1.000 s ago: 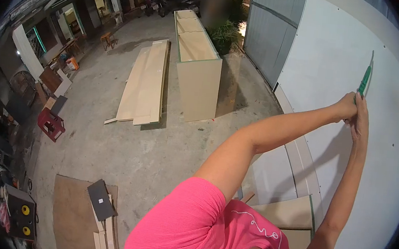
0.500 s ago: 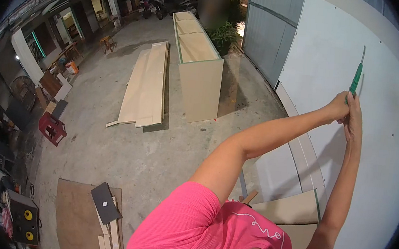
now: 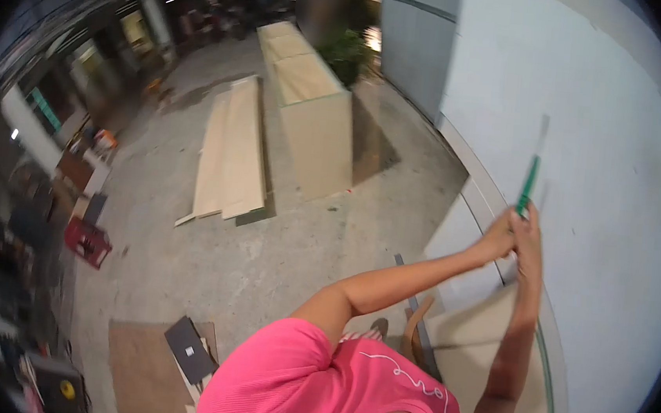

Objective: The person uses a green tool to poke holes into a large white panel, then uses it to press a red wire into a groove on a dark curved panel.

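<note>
A green-handled tool (image 3: 531,179) with a thin metal shaft points upward in front of the large white panel (image 3: 605,207). My left hand (image 3: 498,235) is closed around the base of its handle. Pressed against it, my right hand (image 3: 530,246) is also wrapped round the handle. Both hands touch each other, and their fingers partly hide the handle's lower end. The shaft is blurred, so whether its tip touches the panel cannot be made out.
A long beige cabinet frame (image 3: 316,142) and stacked boards (image 3: 233,151) lie on the concrete floor ahead. At the left are a red stool (image 3: 88,242) and a dark board (image 3: 190,350). A grey metal door (image 3: 415,49) stands behind.
Both hands and the tool have moved left and lower in the view, still together. The camera view has shifted, showing a foot and more of the beige panel beneath my arms.
</note>
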The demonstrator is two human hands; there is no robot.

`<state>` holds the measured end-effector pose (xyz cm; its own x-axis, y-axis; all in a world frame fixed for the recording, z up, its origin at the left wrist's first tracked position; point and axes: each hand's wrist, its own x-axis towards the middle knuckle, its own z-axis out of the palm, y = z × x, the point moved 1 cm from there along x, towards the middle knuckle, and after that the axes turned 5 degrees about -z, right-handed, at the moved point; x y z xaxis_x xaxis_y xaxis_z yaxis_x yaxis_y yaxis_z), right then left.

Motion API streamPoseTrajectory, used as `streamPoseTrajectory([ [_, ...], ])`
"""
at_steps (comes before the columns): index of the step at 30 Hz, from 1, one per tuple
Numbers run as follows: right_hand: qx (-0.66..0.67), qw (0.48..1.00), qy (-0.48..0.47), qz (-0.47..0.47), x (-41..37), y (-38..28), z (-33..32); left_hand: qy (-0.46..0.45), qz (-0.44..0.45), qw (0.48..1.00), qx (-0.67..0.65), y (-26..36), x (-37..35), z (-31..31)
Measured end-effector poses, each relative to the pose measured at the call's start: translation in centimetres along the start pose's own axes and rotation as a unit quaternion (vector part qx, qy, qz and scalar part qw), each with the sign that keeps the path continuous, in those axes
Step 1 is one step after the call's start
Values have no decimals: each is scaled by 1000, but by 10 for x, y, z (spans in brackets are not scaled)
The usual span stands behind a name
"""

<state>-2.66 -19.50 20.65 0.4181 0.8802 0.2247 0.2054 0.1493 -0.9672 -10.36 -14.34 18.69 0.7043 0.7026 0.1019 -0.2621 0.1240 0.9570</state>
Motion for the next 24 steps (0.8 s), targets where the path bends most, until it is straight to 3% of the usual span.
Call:
streamPoseTrajectory([
  [2, 38, 999, -15, 28, -24, -6, 11, -39, -29, 998, 37, -32, -3, -7],
  [7, 39, 997, -9, 64, -44, 19, 17, -13, -83, 996, -40, -45, -33, -10],
  [14, 37, 994, 102, 29, -45, 43, -3, -129, -130, 983, -10, -61, -11, 2],
  [18, 26, 977, 210, -20, -34, 27, -30, -192, -65, 977, 59, -31, 23, 34],
  [20, 23, 971, 233, -46, -22, 24, -42, -225, 13, 968, 109, -28, 45, 45],
  [24, -5, 961, 261, -87, -11, -3, -54, -256, 9, 959, 124, -23, 77, 66],
])
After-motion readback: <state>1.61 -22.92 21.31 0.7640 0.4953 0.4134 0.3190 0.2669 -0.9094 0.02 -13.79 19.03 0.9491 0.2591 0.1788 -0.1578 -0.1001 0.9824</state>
